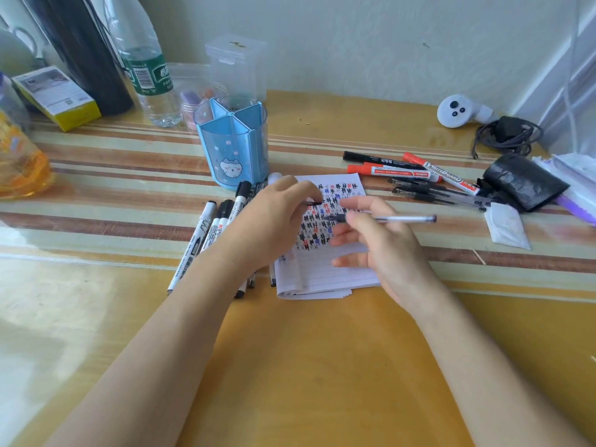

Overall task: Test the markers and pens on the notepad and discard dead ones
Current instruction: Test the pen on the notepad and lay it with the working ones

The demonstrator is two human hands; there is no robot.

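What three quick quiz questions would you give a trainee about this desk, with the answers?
1. True or false: the right hand holds a clear pen with its tip over the notepad.
2. Where does the blue pen holder stand? A: behind the notepad, towards its left. B: on the notepad. C: in the right hand.
3. Fill in: the small dark cap is pinched by the ___ hand.

Key: 1 true; 2 A; 3 left, the left hand.
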